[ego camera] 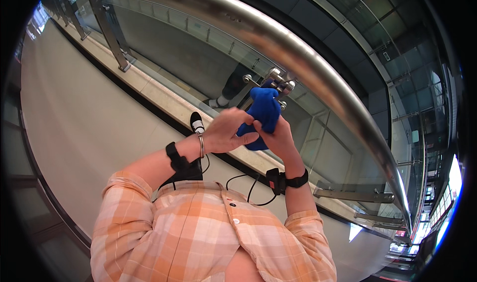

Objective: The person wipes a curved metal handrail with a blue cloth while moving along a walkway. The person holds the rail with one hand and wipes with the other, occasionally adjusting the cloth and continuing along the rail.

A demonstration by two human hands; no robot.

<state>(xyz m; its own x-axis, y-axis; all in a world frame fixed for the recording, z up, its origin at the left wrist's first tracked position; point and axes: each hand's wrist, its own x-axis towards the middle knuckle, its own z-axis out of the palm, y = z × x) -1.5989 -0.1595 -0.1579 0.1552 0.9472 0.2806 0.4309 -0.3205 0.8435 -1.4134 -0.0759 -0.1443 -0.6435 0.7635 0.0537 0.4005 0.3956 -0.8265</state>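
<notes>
A blue cloth (265,108) is bunched between my two hands, just in front of a railing post's steel fittings (277,81). My right hand (277,136) grips the cloth's right side, with the thumb on its front. My left hand (228,131) is at the cloth's left edge, thumb and fingers apart; whether its fingertips pinch the fabric cannot be told. Part of the cloth hangs below the fingers. Above the hands curves a thick polished steel handrail (298,54). Black straps are on both wrists, and a metal bangle is on the left one.
Glass railing panels (179,47) with steel posts (108,30) stand on a pale stone ledge (152,90) with a dark edge. A black shoe (196,121) is on the floor beside the ledge. A thin black cable (244,175) loops between my body and the ledge.
</notes>
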